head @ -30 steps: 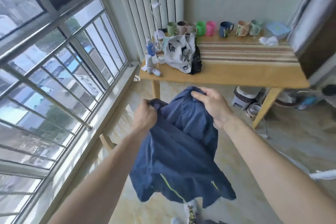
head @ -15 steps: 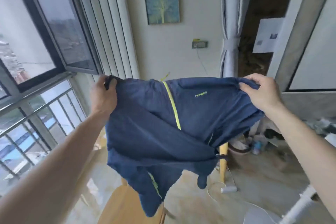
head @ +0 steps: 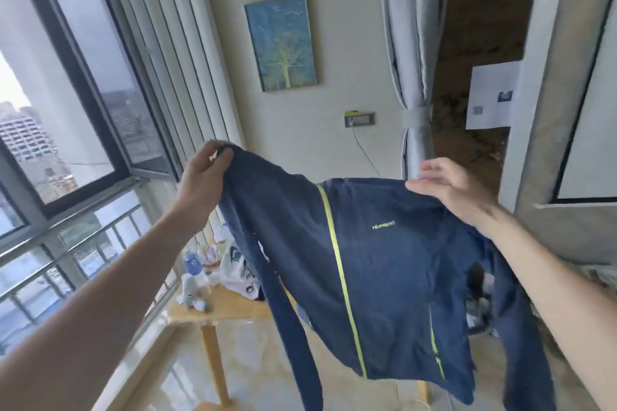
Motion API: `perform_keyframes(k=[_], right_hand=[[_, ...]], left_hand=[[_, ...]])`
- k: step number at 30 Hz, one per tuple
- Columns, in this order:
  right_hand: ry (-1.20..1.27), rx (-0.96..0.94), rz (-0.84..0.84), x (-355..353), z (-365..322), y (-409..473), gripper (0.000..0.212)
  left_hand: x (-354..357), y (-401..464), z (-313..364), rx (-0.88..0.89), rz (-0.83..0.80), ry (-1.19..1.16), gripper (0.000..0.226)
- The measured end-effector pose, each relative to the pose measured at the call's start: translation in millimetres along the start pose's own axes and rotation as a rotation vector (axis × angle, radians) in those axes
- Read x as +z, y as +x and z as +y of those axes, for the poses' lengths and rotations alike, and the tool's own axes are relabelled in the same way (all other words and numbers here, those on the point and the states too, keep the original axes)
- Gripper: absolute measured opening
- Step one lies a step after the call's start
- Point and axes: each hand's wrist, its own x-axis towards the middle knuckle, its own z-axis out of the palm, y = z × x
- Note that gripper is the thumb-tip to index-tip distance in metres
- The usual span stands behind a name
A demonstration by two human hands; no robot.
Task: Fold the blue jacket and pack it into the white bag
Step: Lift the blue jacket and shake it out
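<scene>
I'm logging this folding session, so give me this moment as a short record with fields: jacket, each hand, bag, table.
jacket: blue jacket held up in the air, spread, front zip closed, not folded
left hand: left hand pinching one shoulder
right hand: right hand at the other shoulder, fingers open, grip unclear
bag: white bag on the wooden table, behind the jacket
packing: not begun

Cream wall taken as landmark: framed blue tree painting hung on it, grey socket plate below-right of painting. Windows set left of wall, daylight admitted. Tied grey curtain hung right. Wooden table placed below, on glossy tile floor.
</scene>
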Motion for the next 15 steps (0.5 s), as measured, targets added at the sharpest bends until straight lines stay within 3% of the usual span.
perform_keyframes(k=[2,5,10,12,15], right_hand=[[0.013,-0.077,-0.313,28.2,-10.0,12.3,0.086],[-0.029,-0.248,-0.608,79.1,-22.7,34.8,0.097],[-0.059,-0.159,-0.691,110.5,-19.1,81.6,0.036],[0.001,-0.117,-0.712,107.3,-9.4,106.7,0.028],[-0.012,-0.019,-0.699,101.3,-0.6,141.7,0.036]], left_hand=[[28.7,3.3,5.3,0.040,-0.163,-0.049,0.025],[69.9,10.5,7.3,0.069,-0.400,-0.064,0.019],[94.5,48.4,-16.8,0.129,-0.597,-0.010,0.014],[90.7,72.2,-34.2,0.120,-0.587,0.003,0.014],[78.2,115.3,-68.1,0.111,-0.564,0.039,0.014]])
